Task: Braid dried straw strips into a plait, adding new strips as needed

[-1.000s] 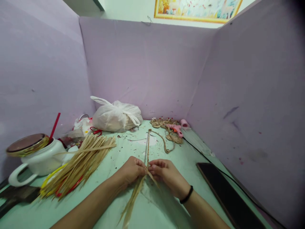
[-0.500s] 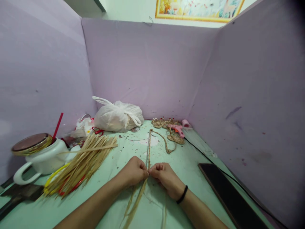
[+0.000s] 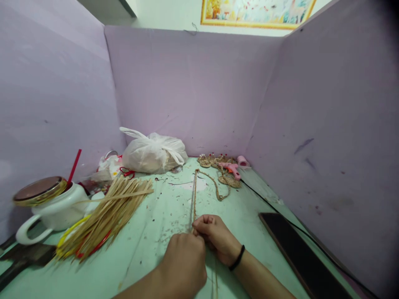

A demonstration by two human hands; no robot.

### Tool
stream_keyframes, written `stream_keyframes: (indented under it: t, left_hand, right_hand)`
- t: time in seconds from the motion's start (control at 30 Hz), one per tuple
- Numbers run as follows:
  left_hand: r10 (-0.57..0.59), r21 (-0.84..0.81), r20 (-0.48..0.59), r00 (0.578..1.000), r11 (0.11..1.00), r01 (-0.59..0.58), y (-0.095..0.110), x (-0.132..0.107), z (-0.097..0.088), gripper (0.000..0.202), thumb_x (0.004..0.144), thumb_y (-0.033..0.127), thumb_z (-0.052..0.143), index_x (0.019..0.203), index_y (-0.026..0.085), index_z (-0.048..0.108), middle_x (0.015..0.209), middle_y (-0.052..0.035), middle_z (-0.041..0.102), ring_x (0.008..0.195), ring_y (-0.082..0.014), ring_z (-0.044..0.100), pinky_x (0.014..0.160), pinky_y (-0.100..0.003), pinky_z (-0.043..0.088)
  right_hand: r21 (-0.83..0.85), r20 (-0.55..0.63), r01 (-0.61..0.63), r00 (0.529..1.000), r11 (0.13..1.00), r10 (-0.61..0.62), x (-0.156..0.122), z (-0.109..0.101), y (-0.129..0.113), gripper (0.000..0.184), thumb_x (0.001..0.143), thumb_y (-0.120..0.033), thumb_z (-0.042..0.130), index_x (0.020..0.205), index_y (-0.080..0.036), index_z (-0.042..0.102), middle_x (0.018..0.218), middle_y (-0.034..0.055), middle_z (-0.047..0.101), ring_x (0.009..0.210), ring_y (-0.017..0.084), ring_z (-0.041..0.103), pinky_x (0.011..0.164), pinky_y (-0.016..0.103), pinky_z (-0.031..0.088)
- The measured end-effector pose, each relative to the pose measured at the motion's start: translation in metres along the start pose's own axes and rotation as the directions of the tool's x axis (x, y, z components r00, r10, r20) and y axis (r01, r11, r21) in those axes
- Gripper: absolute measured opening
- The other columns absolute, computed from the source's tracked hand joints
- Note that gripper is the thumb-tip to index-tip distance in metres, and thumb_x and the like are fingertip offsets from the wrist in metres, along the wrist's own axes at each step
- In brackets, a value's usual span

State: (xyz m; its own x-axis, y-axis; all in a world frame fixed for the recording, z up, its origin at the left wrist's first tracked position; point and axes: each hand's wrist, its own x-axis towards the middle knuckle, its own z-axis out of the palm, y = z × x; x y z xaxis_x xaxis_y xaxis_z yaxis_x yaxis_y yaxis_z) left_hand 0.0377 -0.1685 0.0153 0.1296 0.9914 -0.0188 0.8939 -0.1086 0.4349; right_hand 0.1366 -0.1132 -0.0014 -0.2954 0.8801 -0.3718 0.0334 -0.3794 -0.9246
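Two bare hands meet over the near middle of the surface (image 3: 149,236). The right hand (image 3: 216,236) has its thumb and forefinger pinched on the lower end of one thin braided cord (image 3: 195,193); one black band (image 3: 237,258) circles that wrist. The left hand (image 3: 184,263) is curled just beside it, its back toward the camera and its fingers hidden, so I cannot tell what it grips. One pale strand (image 3: 216,276) hangs below the right hand.

From the hands the cord runs straight away along the middle of the surface, bends once at its far point, then curves back to the right in one loose loop.

To the left lies one bundle of straw (image 3: 109,214), its strips too many to count, across two rings, one yellow (image 3: 62,242) and one red (image 3: 99,241). Beyond it stand one white mug (image 3: 64,211), one gold-rimmed disc (image 3: 39,191) tilted on top, and one red stick (image 3: 74,166). One dark flat tool (image 3: 35,254) lies nearer.

At the back sit one knotted white plastic bag (image 3: 152,153) and, to its right, one pink glue gun (image 3: 231,169) beside several coiled straw pieces (image 3: 230,180), overlapping too closely to count, plus one pink roll (image 3: 242,160). One black cable (image 3: 264,200) trails from the gun past one flat black slab (image 3: 299,253) at right.
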Motion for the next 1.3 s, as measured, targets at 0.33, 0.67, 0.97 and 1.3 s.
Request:
stream_keyframes:
  t: [0.33, 0.67, 0.97, 1.3]
  left_hand:
    - [-0.209, -0.757, 0.42, 0.883, 0.457, 0.467, -0.024, 0.038, -0.025, 0.017, 0.061, 0.028, 0.054, 0.057, 0.012, 0.056, 0.044, -0.0002, 0.05, 0.031, -0.0072, 0.038, 0.034, -0.02, 0.025]
    - [-0.283, -0.645, 0.358, 0.89, 0.614, 0.455, -0.029, 0.042, -0.014, 0.018, 0.052, 0.015, 0.049, 0.036, 0.016, 0.04, 0.025, 0.0045, 0.03, 0.022, -0.0057, 0.022, 0.025, -0.019, 0.013]
    - [-0.301, -0.676, 0.342, 0.89, 0.579, 0.456, -0.027, 0.039, -0.01, 0.019, 0.05, 0.014, 0.044, 0.032, 0.017, 0.038, 0.023, 0.0038, 0.028, 0.021, -0.0061, 0.022, 0.026, -0.02, 0.013]
    - [-0.212, -0.748, 0.338, 0.917, 0.531, 0.398, -0.033, 0.042, -0.014, 0.007, 0.049, 0.014, 0.048, 0.042, 0.016, 0.046, 0.028, 0.0059, 0.033, 0.022, -0.0044, 0.02, 0.026, -0.019, 0.01]
  right_hand:
    - [0.06, 0.19, 0.053, 0.98, 0.997, -0.063, 0.001, -0.008, -0.002, 0.021, 0.056, -0.028, 0.065, 0.057, -0.013, 0.051, 0.046, -0.0035, 0.048, 0.041, 0.004, 0.038, 0.042, 0.019, 0.022]
    - [-0.533, 0.103, 0.334, 0.937, 0.777, -0.333, 0.008, -0.012, 0.007, 0.008, 0.063, -0.016, 0.051, 0.06, -0.014, 0.058, 0.056, 0.0015, 0.059, 0.052, 0.009, 0.047, 0.049, 0.02, 0.032]
    - [-0.878, 0.137, 0.317, 0.885, 0.359, -0.444, -0.019, -0.004, -0.007, 0.02, 0.069, -0.02, 0.047, 0.061, -0.015, 0.065, 0.059, 0.0053, 0.065, 0.053, 0.012, 0.054, 0.048, 0.022, 0.028]
    - [-0.826, 0.206, 0.442, 0.814, 0.35, -0.542, -0.025, -0.001, -0.005, 0.028, 0.075, -0.035, 0.05, 0.058, -0.016, 0.062, 0.056, 0.0042, 0.061, 0.052, 0.012, 0.051, 0.05, 0.023, 0.028]
